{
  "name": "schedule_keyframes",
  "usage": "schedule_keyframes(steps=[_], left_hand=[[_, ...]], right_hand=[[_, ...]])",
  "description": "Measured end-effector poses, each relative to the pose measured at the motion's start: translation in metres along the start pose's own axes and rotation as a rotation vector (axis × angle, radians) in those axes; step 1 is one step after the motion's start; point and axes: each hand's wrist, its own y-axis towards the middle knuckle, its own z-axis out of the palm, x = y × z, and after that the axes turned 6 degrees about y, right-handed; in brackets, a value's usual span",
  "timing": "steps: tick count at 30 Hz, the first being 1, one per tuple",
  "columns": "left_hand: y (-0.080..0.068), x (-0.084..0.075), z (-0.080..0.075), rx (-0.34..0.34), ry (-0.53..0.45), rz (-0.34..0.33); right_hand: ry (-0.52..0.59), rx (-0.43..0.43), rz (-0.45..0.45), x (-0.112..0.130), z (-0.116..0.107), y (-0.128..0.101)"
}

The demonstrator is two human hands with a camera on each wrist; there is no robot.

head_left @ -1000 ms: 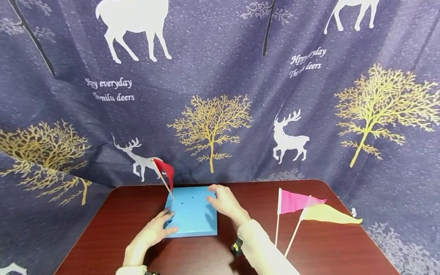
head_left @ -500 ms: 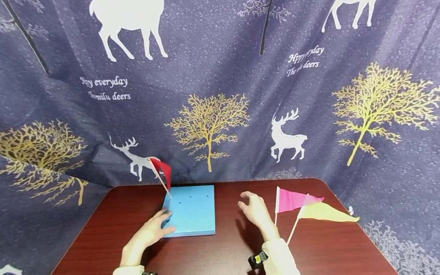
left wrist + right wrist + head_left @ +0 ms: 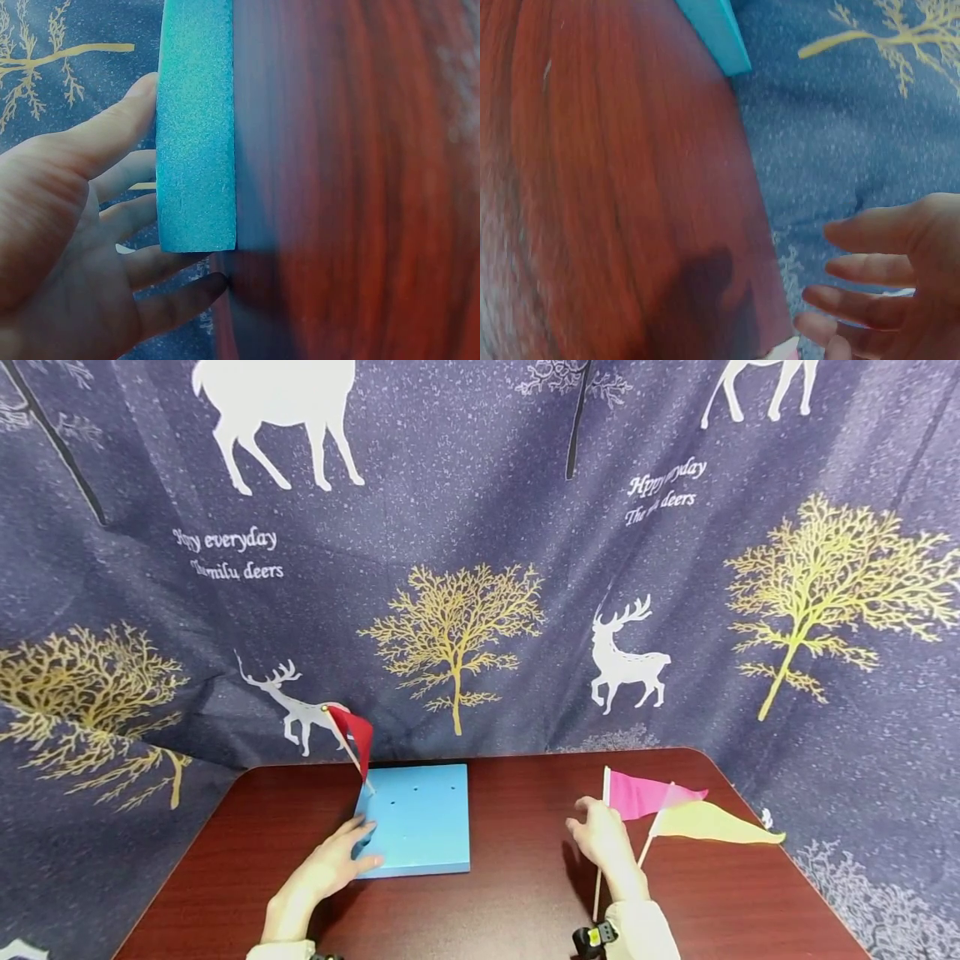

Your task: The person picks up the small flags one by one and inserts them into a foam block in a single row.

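Observation:
A thick blue foam board (image 3: 420, 835) lies on the table, with several small dark holes towards its back. My left hand (image 3: 330, 862) rests against the board's front left corner, thumb at the top edge and fingers extended along the left side. In the left wrist view the fingers (image 3: 131, 217) run behind the board's blue side. A red pennant flag (image 3: 362, 735) stands tilted left, its stick in the board's back left corner. My right hand (image 3: 607, 843), fingers loosely bent, is over the stick of a pink pennant flag (image 3: 645, 795) and holds nothing. A yellow pennant flag (image 3: 712, 823) lies beside it.
The dark red-brown wooden table (image 3: 517, 827) has rounded back corners. Behind it hangs a blue cloth (image 3: 480, 510) printed with deer and golden trees. A wrist camera (image 3: 596, 937) sits on the right wrist.
My right hand has left the board's back right corner and moved right to the pink flag's stick. The left hand has stayed at the board.

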Motion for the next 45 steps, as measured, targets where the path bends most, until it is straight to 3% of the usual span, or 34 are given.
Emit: schedule_keyframes(steps=[13, 18, 27, 32, 36, 45], left_hand=[[-0.003, -0.003, -0.003, 0.003, -0.003, -0.011], [-0.001, -0.003, -0.001, -0.003, -0.008, -0.010], [-0.003, -0.005, -0.002, -0.019, -0.004, 0.022], [-0.004, -0.001, -0.001, -0.012, 0.002, 0.007], [-0.003, -0.001, 0.000, -0.010, 0.001, 0.000], [-0.002, -0.003, -0.003, 0.006, 0.009, -0.012]], right_hand=[[0.089, 0.066, 0.224, -0.029, -0.007, -0.013], [0.095, 0.043, 0.197, -0.034, -0.010, -0.017], [0.057, 0.043, 0.229, -0.037, -0.012, -0.022], [0.053, 0.044, 0.244, -0.037, -0.008, -0.024], [0.009, 0.043, 0.206, -0.035, -0.007, -0.024], [-0.039, 0.116, 0.242, -0.029, -0.004, -0.020]])
